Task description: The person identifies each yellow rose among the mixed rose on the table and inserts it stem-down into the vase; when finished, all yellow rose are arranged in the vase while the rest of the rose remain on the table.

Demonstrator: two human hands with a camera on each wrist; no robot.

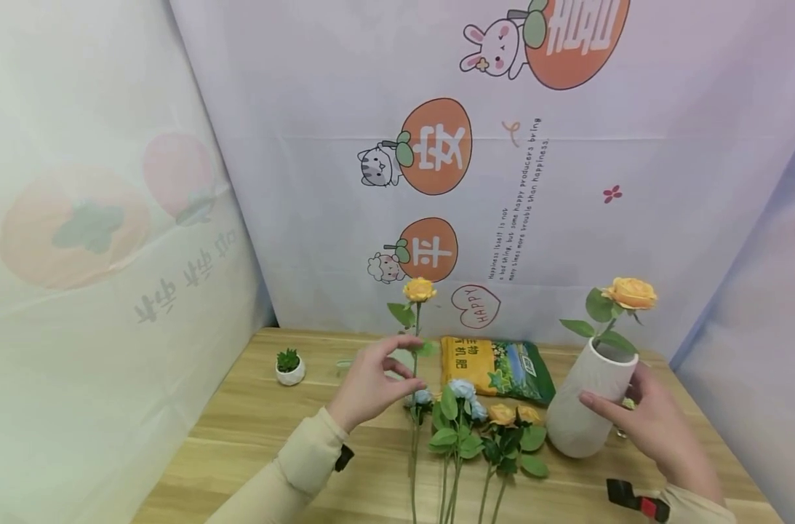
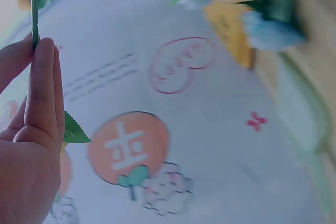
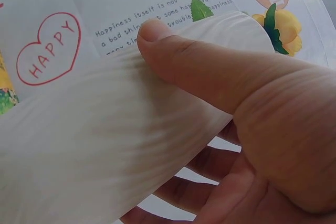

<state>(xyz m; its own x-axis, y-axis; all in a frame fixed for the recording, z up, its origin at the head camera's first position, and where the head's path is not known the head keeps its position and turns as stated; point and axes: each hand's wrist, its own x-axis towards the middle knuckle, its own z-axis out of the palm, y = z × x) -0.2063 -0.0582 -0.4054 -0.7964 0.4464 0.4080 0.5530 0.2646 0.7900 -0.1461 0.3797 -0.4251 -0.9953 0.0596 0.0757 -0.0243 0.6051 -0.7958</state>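
Between thumb and fingers my left hand (image 1: 374, 382) pinches the green stem of a yellow rose (image 1: 420, 290), which stands upright above the table. In the left wrist view the stem (image 2: 35, 11) runs up from the fingertips. My right hand (image 1: 655, 422) grips a white ribbed vase (image 1: 583, 407), tilted to the right, with the thumb across its near side. Another yellow rose (image 1: 631, 292) rises out of the vase mouth with its leaves. On the table between the hands lie blue roses (image 1: 462, 390) and more yellow roses (image 1: 502, 415) with long stems.
A yellow and green bag (image 1: 495, 367) lies at the back of the wooden table (image 1: 220, 451). At the left stands a small succulent in a white pot (image 1: 290, 370). A printed white cloth (image 1: 318, 218) hangs behind the table.
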